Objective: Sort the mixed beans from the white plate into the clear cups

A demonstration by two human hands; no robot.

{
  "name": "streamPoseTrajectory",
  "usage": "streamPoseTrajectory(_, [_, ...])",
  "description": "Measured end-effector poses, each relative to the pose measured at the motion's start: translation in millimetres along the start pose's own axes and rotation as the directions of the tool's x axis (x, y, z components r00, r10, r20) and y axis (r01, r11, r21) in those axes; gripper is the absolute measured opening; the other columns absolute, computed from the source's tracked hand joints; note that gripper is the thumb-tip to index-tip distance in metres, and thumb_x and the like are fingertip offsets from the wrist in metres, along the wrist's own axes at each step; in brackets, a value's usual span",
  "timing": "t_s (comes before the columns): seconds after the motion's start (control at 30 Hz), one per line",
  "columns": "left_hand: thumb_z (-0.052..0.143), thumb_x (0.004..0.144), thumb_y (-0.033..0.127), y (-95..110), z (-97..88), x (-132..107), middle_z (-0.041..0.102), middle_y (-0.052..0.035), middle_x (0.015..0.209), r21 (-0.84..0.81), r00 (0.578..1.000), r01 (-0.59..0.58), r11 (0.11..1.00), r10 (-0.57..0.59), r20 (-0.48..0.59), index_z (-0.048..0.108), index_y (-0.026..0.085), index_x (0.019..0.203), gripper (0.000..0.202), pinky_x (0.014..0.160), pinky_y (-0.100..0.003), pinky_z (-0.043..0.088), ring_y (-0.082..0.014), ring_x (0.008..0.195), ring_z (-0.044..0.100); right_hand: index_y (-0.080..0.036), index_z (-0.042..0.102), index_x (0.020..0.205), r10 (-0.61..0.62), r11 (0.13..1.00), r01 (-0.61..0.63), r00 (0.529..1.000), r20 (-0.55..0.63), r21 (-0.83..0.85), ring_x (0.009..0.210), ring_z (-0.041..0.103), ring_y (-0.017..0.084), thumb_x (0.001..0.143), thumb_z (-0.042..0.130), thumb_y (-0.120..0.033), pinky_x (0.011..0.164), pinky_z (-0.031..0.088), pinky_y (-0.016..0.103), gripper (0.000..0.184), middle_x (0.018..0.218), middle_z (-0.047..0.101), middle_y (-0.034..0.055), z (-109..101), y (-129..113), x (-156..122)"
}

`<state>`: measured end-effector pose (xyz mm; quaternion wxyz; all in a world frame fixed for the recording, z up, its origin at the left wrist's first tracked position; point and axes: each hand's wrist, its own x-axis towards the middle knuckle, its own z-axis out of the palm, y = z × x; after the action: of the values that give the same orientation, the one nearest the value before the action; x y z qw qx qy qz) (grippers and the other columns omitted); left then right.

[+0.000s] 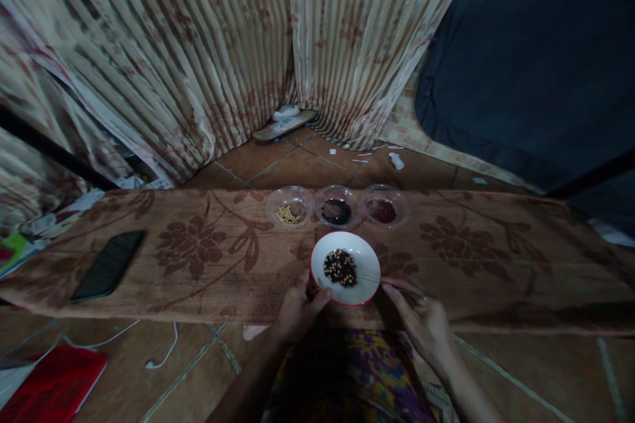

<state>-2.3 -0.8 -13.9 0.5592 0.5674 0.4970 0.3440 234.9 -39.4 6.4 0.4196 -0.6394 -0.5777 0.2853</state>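
A white bowl with a red rim (pixel 364 254) stands at the near edge of the cloth-covered table, with mixed dark and pale beans (pixel 340 268) inside. My left hand (pixel 303 304) grips its lower left rim, thumb on top. At the right rim, my right hand (pixel 421 317) is closed on a thin stick-like utensil (pixel 370 277) whose tip reaches over the bowl; its exact kind is unclear. Behind the bowl, three clear round containers stand in a row: one with yellow beans (pixel 287 214), one with black beans (pixel 337 211), one with dark red beans (pixel 381 211).
A dark phone (pixel 108 266) lies on the brown floral tablecloth (pixel 198 291) at left. A red bag (pixel 54 383) and a white cable (pixel 163 357) are on the tiled floor. Striped curtains (pixel 223 46) hang beyond, with a skateboard (pixel 285 125) beneath them.
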Motion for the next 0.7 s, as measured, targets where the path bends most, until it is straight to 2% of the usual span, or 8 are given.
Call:
streamPoseTrajectory(0.17, [0.061, 0.084, 0.038, 0.5, -2.1, -0.5, 0.073, -0.0029, 0.103, 0.085, 1.000, 0.012, 0.996, -0.013, 0.006, 0.051, 0.019, 0.128, 0.049, 0.085, -0.029, 0.050, -0.0203, 0.092, 0.066, -0.021, 0.071, 0.095, -0.034, 0.999, 0.034, 0.999, 0.002, -0.038, 0.096, 0.065, 0.022, 0.088, 0.055, -0.041, 0.084, 0.051, 0.034, 0.026, 0.101, 0.068, 0.0077, 5.4, 2.9, -1.6])
streamPoseTrajectory(0.33, [0.058, 0.086, 0.035, 1.4, -0.9, 0.1, 0.071, -0.0035, 0.107, 0.028, 0.999, -0.025, 0.999, 0.025, 0.029, 0.050, 0.019, 0.129, 0.047, 0.087, -0.029, 0.049, -0.0200, 0.097, 0.065, -0.020, 0.071, 0.095, -0.059, 0.996, 0.058, 0.998, -0.014, -0.069, 0.093, 0.065, 0.022, 0.089, 0.053, -0.042, 0.082, 0.051, 0.035, 0.030, 0.097, 0.069, 0.0085, 10.0, 0.1, 3.0])
streamPoseTrajectory(0.57, [0.060, 0.084, 0.037, 3.1, -1.4, -0.4, 0.072, -0.0024, 0.096, 0.099, 1.000, 0.004, 0.995, -0.004, 0.000, 0.051, 0.018, 0.129, 0.050, 0.076, -0.025, 0.050, -0.0177, 0.082, 0.064, -0.023, 0.071, 0.092, -0.114, 0.985, 0.110, 0.993, -0.018, -0.135, 0.091, 0.065, 0.021, 0.090, 0.052, -0.041, 0.080, 0.052, 0.034, 0.026, 0.097, 0.068, 0.0069, 16.5, -5.1, 3.8])
streamPoseTrajectory(0.7, [0.060, 0.083, 0.038, 1.2, -1.4, -0.5, 0.072, -0.0022, 0.097, 0.104, 1.000, 0.005, 0.995, -0.003, -0.013, 0.051, 0.019, 0.129, 0.050, 0.079, -0.026, 0.050, -0.0187, 0.085, 0.064, -0.023, 0.070, 0.093, -0.129, 0.982, 0.125, 0.991, -0.025, -0.142, 0.090, 0.066, 0.021, 0.090, 0.052, -0.040, 0.080, 0.053, 0.034, 0.025, 0.096, 0.069, 0.0064, 18.2, -2.6, 4.1])
